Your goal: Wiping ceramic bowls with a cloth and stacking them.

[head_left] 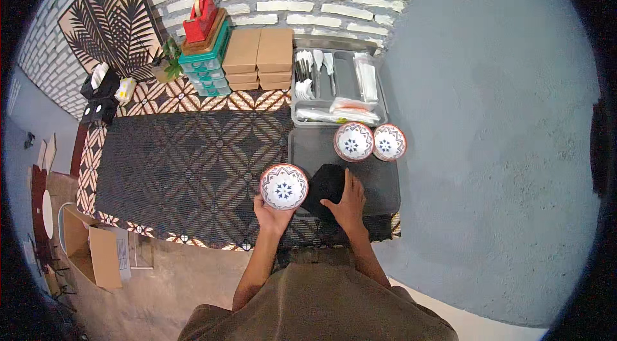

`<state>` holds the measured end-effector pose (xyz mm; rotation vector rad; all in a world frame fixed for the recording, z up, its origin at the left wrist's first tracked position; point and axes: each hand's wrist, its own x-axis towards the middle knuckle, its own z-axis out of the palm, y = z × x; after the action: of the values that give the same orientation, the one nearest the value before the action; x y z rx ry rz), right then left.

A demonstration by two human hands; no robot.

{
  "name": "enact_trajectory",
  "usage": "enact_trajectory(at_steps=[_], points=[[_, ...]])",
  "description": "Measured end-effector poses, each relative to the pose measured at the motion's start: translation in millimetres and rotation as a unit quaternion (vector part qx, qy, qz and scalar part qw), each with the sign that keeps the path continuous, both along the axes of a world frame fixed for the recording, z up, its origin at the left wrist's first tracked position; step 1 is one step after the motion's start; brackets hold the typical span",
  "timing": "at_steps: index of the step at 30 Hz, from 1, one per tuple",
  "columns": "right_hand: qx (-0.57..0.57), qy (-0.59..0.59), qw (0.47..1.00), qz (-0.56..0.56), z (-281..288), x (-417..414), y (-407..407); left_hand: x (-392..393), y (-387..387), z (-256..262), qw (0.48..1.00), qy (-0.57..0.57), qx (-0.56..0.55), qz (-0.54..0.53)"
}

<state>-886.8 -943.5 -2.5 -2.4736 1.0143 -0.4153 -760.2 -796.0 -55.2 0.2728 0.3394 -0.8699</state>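
Observation:
My left hand (274, 219) holds a small round bowl (284, 187) from below, at the left edge of a dark grey tray (381, 191). The bowl is white inside, with a reddish rim, a zigzag band and a blue motif at its centre. My right hand (351, 203) is over the tray, its thumb and fingers around what looks like a black cloth (328, 184); its folds are too dark to make out. Two similar bowls, one nearer the middle (354, 142) and one at the right (389, 142), sit side by side at the tray's far right.
Behind the tray stands a cutlery organizer (344, 71) with plastic cutlery and wrapped packets. Cardboard boxes (258, 54), teal drawers (205, 71) and a red tape dispenser (200, 20) line the brick wall. A grey wall (482, 148) borders the right side. An open carton (91, 249) stands at lower left.

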Motion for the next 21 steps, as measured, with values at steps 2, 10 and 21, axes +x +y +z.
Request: enact_trajectory(at_steps=[2,10,21], points=[[0.056,0.066,0.995,-0.038,-20.3,-3.6,-8.8,-0.2,-1.2,2.1,0.999,-0.022,0.002,-0.03],[0.311,-0.253,0.904,-0.147,15.4,8.0,6.6,5.4,9.1,47.5,0.999,-0.003,0.045,0.013],[0.408,-0.107,0.879,0.224,41.5,51.3,50.4,-1.1,9.6,66.0,0.732,-0.599,0.319,0.062]])
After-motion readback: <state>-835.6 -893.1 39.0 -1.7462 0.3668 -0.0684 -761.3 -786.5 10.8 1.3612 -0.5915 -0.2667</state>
